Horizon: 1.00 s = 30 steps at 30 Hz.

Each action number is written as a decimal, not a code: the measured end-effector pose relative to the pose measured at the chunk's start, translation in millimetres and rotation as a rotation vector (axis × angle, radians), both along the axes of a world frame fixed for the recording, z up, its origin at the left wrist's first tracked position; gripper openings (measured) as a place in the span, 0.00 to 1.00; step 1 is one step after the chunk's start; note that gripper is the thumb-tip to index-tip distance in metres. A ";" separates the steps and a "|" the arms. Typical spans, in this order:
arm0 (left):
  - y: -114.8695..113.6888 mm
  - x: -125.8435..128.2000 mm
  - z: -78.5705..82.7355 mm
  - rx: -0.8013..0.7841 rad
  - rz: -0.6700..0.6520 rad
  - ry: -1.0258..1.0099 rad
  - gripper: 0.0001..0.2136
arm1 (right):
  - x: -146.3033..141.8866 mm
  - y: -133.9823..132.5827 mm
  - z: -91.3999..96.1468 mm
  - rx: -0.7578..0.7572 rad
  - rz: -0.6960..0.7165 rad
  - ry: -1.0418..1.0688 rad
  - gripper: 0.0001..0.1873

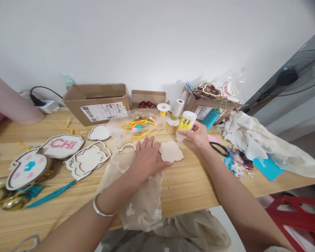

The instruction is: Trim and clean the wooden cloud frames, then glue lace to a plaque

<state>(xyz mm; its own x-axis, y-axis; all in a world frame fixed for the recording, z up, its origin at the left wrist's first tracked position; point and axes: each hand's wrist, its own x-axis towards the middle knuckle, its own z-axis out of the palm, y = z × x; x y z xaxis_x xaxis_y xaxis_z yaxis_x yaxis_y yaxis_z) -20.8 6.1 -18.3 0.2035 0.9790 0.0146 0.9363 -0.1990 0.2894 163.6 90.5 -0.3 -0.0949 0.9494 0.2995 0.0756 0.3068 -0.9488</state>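
Observation:
My right hand point(198, 135) is closed round a glue bottle point(186, 123) with a yellow label, tipped nozzle down over the right edge of a pale, cloud-shaped wooden piece point(172, 151). My left hand point(147, 156) lies flat with its fingers spread, the thumb at the near left edge of that piece. Under this hand and wrist spreads a sheer beige embroidered fabric point(140, 199), hanging over the table's front edge. Just beyond the fabric's top sits a small cut-out wooden frame piece point(127, 147), partly hidden.
Several scalloped wooden pieces point(88, 159) and a plaque lettered CHI point(63, 146) lie at left, near golden bells point(14, 202). Cardboard boxes point(98, 105) line the wall. Yellow cords point(139, 123) lie behind my hands. White cloth point(248, 134) and fabric scraps point(237, 161) lie at right.

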 end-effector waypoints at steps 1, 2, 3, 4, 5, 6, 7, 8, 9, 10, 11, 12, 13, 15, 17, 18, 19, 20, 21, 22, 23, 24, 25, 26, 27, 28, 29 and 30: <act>0.0 0.0 -0.2 0.001 0.002 0.000 0.31 | 0.0 -0.2 0.4 -0.001 -0.008 0.006 0.18; 0.0 0.0 -0.4 0.002 0.004 -0.001 0.31 | 0.0 -0.4 0.8 -0.007 -0.005 0.006 0.17; 0.0 0.0 -0.5 0.004 0.006 -0.004 0.31 | 0.0 -0.6 1.1 -0.018 0.007 0.001 0.17; -0.1 -0.1 -0.8 0.006 0.006 -0.009 0.31 | 0.1 -0.8 1.5 -0.031 0.023 -0.005 0.17; -0.1 -0.2 -1.0 0.008 0.006 -0.013 0.31 | 0.2 -1.0 1.8 -0.043 0.034 -0.007 0.17; -0.1 -0.3 -1.3 0.009 0.006 -0.014 0.31 | 0.5 -1.2 2.1 -0.049 0.038 -0.005 0.17; -0.1 -0.4 -1.6 0.007 0.004 -0.013 0.31 | 0.8 -1.2 2.3 -0.049 0.034 0.001 0.17; -0.1 -0.6 -1.9 0.006 0.005 -0.010 0.31 | 1.2 -1.2 2.5 -0.046 0.029 0.008 0.17; 0.0 -0.7 -2.3 0.004 0.006 -0.007 0.31 | 1.7 -1.2 2.5 -0.047 0.028 0.015 0.17; 0.1 -0.7 -2.6 0.002 0.007 -0.007 0.31 | 2.0 -1.2 2.6 -0.055 0.036 0.019 0.17; 0.2 -0.7 -2.8 0.000 0.007 -0.009 0.31 | 2.0 -1.2 2.6 -0.070 0.050 0.023 0.17; 0.2 -0.6 -2.8 0.000 0.006 -0.012 0.31 | 1.5 -1.5 2.7 -0.090 0.060 0.034 0.18; 0.2 -0.3 -2.4 -0.002 0.004 -0.017 0.31 | 0.3 -2.0 2.8 -0.104 0.057 0.056 0.18; 0.0 0.7 -0.3 -0.015 0.003 -0.030 0.32 | -4.8 -4.0 3.0 -0.106 0.003 0.125 0.19; -0.7 1.9 3.3 -0.041 0.018 -0.044 0.36 | -13.0 -7.3 2.8 -0.084 -0.074 0.186 0.20; -1.1 2.5 5.2 -0.054 0.028 -0.051 0.38 | -17.6 -9.2 2.3 -0.075 -0.103 0.195 0.20; -1.5 2.8 6.9 -0.060 0.038 -0.056 0.39 | -22.0 -11.2 1.4 -0.069 -0.122 0.189 0.21; -2.0 2.9 8.0 -0.059 0.043 -0.061 0.39 | -25.8 -13.0 0.2 -0.063 -0.135 0.172 0.21; -2.4 2.8 8.6 -0.052 0.042 -0.064 0.37 | -28.9 -14.6 -1.3 -0.053 -0.144 0.151 0.21; -2.8 2.4 8.6 -0.042 0.036 -0.067 0.35 | -31.1 -15.8 -3.2 -0.039 -0.145 0.128 0.20; -3.2 1.9 8.3 -0.031 0.028 -0.069 0.33 | -32.3 -16.5 -5.2 -0.022 -0.141 0.106 0.20; -3.6 1.4 7.7 -0.021 0.021 -0.071 0.32 | -32.8 -16.8 -7.2 -0.002 -0.134 0.086 0.19; -3.9 0.9 7.1 -0.016 0.016 -0.073 0.30 | -32.8 -16.7 -9.2 0.017 -0.124 0.065 0.19; -4.3 0.5 6.6 -0.015 0.013 -0.073 0.29 | -32.7 -16.5 -10.9 0.033 -0.116 0.045 0.19; -4.7 0.4 6.4 -0.017 0.011 -0.073 0.28 | -32.6 -16.1 -12.3 0.043 -0.109 0.029 0.19; -5.1 0.4 6.3 -0.022 0.009 -0.072 0.28 | -33.0 -15.7 -13.4 0.047 -0.104 0.020 0.19; -5.4 0.5 6.4 -0.029 0.007 -0.070 0.28 | -33.8 -15.5 -14.1 0.048 -0.099 0.018 0.20; -5.7 0.8 6.5 -0.035 0.006 -0.065 0.28 | -35.1 -15.3 -14.7 0.048 -0.091 0.021 0.20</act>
